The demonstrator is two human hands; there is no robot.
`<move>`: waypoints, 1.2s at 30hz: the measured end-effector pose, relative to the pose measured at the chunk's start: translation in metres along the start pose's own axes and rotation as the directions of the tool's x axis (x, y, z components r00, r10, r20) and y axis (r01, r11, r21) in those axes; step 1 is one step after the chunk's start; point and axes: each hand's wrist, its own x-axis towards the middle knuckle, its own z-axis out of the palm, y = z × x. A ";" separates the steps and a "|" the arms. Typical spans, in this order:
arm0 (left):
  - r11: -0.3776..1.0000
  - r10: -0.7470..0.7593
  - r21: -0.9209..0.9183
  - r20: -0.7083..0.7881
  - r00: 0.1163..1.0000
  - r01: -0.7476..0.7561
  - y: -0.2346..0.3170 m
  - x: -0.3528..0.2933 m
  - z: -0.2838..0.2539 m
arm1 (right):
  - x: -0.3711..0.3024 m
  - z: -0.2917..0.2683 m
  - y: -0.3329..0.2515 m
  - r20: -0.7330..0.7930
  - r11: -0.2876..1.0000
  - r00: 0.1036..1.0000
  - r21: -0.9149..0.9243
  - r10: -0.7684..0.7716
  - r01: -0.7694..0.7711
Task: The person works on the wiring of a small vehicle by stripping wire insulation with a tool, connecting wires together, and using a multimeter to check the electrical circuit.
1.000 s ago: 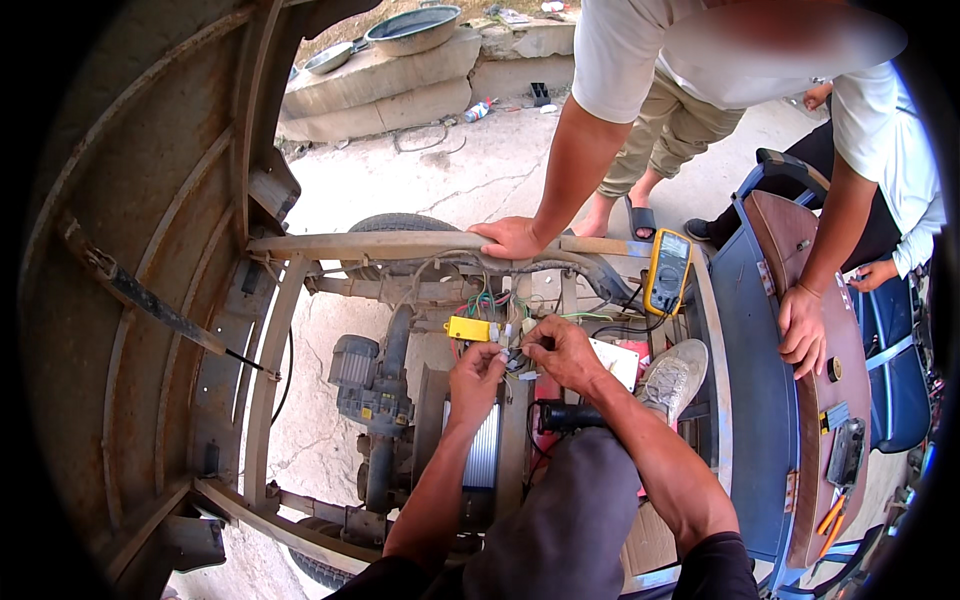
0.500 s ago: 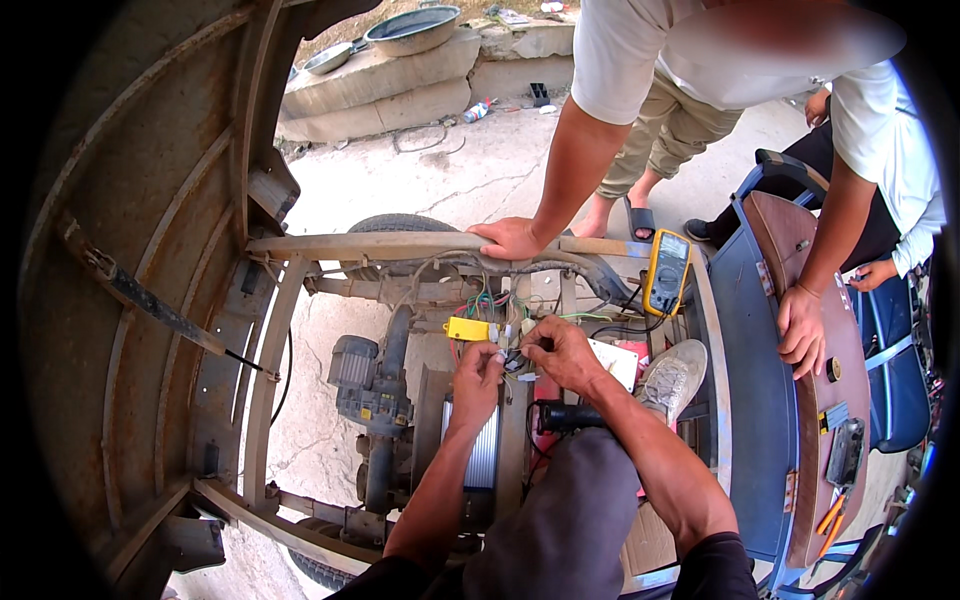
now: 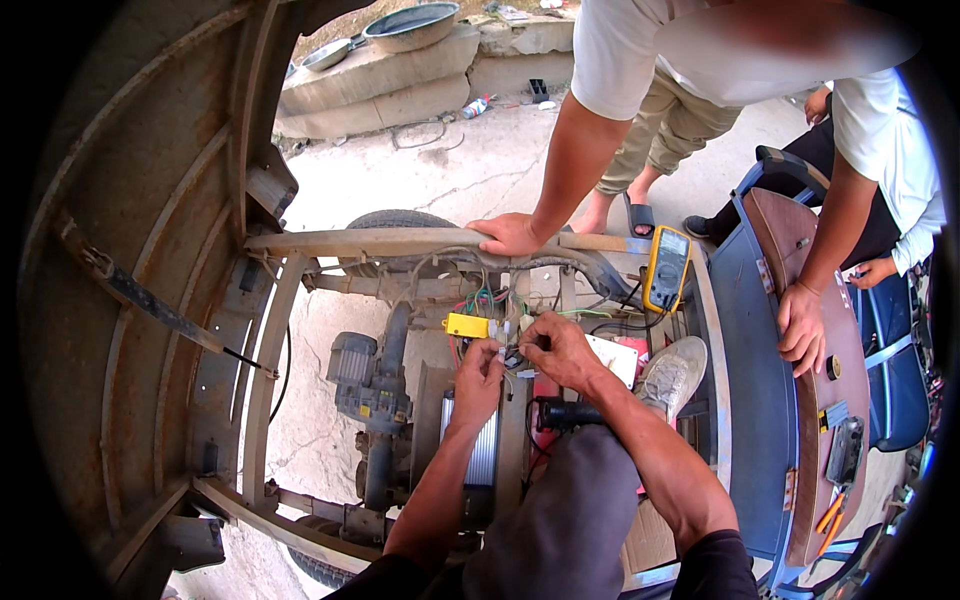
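Both my hands work close together over the open vehicle frame, among a cluster of thin wires. My left hand is closed in a pinch on a small whitish wire connector. Just to its right, my right hand is also pinched, its fingertips near dark wires; what lies between them is too small to make out. A yellow box with wires sits just beyond my left hand. Below that hand is a finned silver unit.
A yellow multimeter leans at the frame's far right corner. A co-worker's hand rests on the far frame rail, the other on a brown-topped seat panel. Orange-handled pliers lie there. A motor sits left; my shoe stands inside.
My hands stay nearly in place; the fingers shift slightly around the wires, and my right hand's fingertips sit a little higher. The co-worker's hands have not moved.
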 end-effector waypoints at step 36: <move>0.995 0.072 0.074 0.019 0.997 -0.073 0.002 0.000 0.000 | 0.003 0.004 -0.001 0.016 0.978 0.995 -0.182 -0.103 0.104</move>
